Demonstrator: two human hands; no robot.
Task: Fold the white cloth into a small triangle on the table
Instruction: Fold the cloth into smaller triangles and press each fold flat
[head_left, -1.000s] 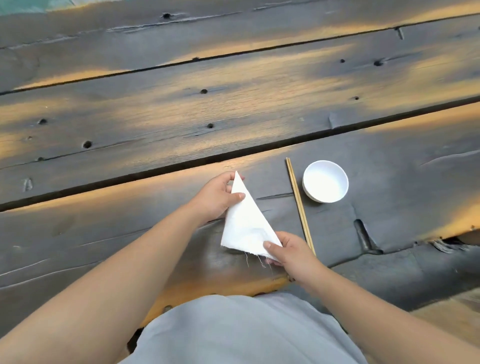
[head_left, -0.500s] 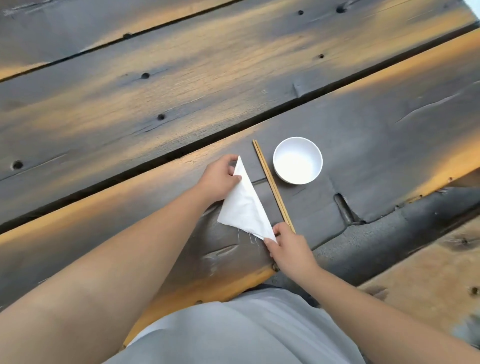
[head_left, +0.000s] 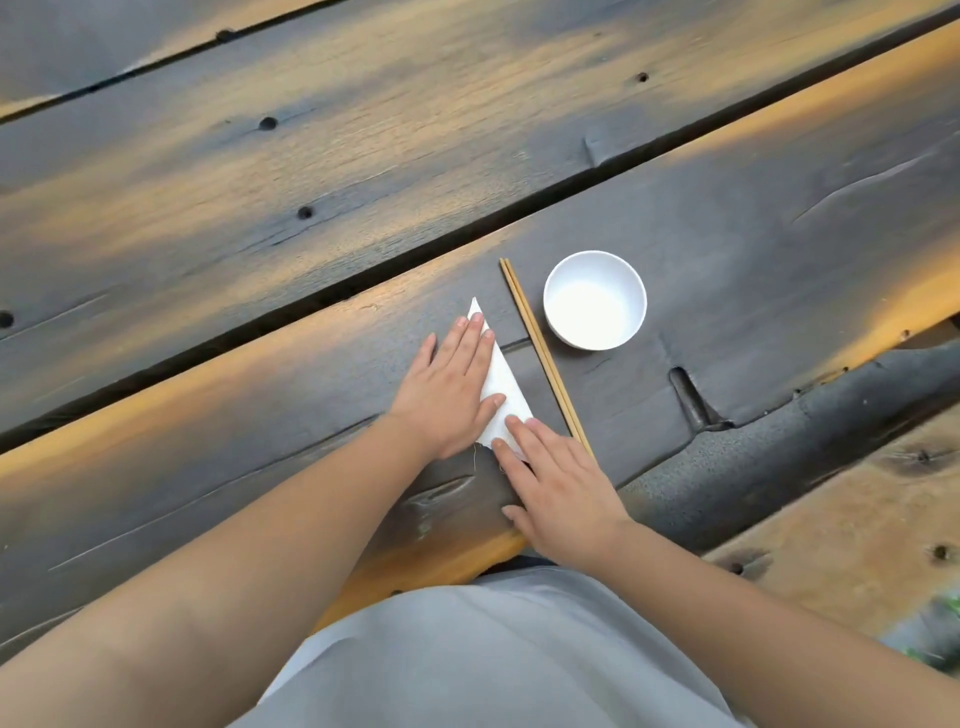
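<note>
The white cloth (head_left: 503, 387) lies on the dark wooden table (head_left: 727, 249) as a narrow triangle, its point aimed away from me. My left hand (head_left: 452, 387) rests flat on its left half, fingers stretched toward the tip. My right hand (head_left: 553, 486) lies flat with its fingertips on the cloth's near corner. Both palms press down and neither hand grips anything. Loose threads hang from the cloth's near edge.
A pair of wooden chopsticks (head_left: 543, 353) lies just right of the cloth, running away from me. A white bowl (head_left: 595, 299) stands right of them. A deep notch (head_left: 691, 397) cuts the table near its front edge. A gap between planks (head_left: 311, 301) runs beyond the cloth.
Both hands have let go of the cloth's corners and now lie flat on it. The triangle is pressed down on the table.
</note>
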